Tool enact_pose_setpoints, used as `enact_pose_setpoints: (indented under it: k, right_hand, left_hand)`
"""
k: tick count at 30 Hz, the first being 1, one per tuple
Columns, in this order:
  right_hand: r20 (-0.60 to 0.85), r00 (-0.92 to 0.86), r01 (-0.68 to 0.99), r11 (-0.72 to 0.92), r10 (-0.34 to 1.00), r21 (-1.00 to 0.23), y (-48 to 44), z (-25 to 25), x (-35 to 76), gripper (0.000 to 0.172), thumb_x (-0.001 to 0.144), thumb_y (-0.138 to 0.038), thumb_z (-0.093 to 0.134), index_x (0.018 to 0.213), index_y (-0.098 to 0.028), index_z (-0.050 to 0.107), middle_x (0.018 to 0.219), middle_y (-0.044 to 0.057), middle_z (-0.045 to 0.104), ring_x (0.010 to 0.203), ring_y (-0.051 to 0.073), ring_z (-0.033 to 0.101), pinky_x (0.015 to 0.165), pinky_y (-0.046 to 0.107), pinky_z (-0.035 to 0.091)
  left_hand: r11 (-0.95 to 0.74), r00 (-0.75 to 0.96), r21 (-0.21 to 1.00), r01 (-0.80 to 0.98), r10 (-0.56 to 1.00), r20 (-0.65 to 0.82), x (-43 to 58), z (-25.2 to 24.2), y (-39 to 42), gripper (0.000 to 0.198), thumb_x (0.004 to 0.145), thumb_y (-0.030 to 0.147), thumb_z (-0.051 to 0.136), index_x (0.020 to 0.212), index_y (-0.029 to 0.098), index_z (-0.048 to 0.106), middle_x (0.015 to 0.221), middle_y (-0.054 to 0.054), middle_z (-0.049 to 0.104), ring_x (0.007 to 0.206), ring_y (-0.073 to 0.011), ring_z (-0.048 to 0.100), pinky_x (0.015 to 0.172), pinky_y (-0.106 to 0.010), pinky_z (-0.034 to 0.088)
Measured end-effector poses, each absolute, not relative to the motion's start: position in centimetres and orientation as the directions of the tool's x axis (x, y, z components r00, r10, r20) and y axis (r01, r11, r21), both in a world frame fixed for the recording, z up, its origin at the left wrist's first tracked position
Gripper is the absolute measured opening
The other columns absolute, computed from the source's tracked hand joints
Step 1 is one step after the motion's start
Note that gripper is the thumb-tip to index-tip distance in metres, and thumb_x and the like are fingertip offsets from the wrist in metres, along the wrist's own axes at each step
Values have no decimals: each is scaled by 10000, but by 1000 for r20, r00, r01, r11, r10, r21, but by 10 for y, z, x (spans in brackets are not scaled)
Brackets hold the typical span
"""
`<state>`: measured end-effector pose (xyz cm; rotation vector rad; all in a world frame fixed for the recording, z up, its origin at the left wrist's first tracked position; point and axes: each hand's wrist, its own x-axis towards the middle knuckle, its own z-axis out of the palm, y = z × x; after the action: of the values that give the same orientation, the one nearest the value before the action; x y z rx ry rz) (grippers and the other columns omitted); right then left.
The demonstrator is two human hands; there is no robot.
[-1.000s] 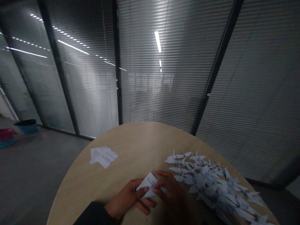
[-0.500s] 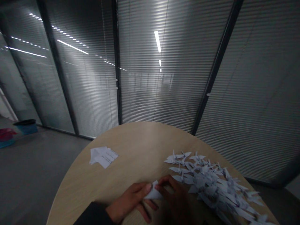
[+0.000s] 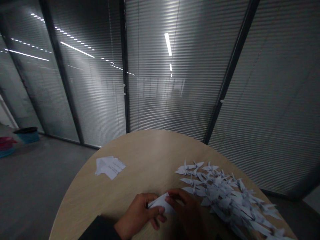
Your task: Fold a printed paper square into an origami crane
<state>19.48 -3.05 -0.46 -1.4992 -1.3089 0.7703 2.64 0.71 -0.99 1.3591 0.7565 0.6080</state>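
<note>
A small folded piece of white paper (image 3: 161, 201) is held between my two hands near the front of the round table (image 3: 155, 150). My left hand (image 3: 142, 210) grips its left side, with the thumb on the near face and fingers behind and below. My right hand (image 3: 183, 205) pinches the right side between thumb and forefinger; its lower part is dark and hard to make out. Just right of my right hand lies a large heap of folded white paper cranes (image 3: 225, 193). Farther left rests a small stack of paper squares (image 3: 111, 166), the top one printed with text.
Beyond the table's far edge stands a glass partition with blinds (image 3: 170, 100) and dark frames. On the floor at the far left are a blue bin with a dark rim (image 3: 27, 135) and a red and blue one (image 3: 6, 146).
My left thumb has slid lower on the folded paper, and the left fingers have curled in behind it. More of the paper's face shows. My right hand keeps its pinch with little movement.
</note>
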Motion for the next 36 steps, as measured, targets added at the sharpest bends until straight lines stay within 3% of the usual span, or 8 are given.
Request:
enact_pose_setpoints:
  k: [36]
  right_hand:
    - [129, 228, 208, 82, 965, -975, -28, -4, 192, 200, 663, -369, 654, 738, -200, 730, 759, 55, 736, 736, 227, 678, 681, 304, 518]
  left_hand:
    - [131, 616, 986, 101, 770, -166, 26, -10, 6, 560, 642, 620, 667, 779, 78, 695, 681, -117, 727, 469, -132, 591, 477, -250, 473]
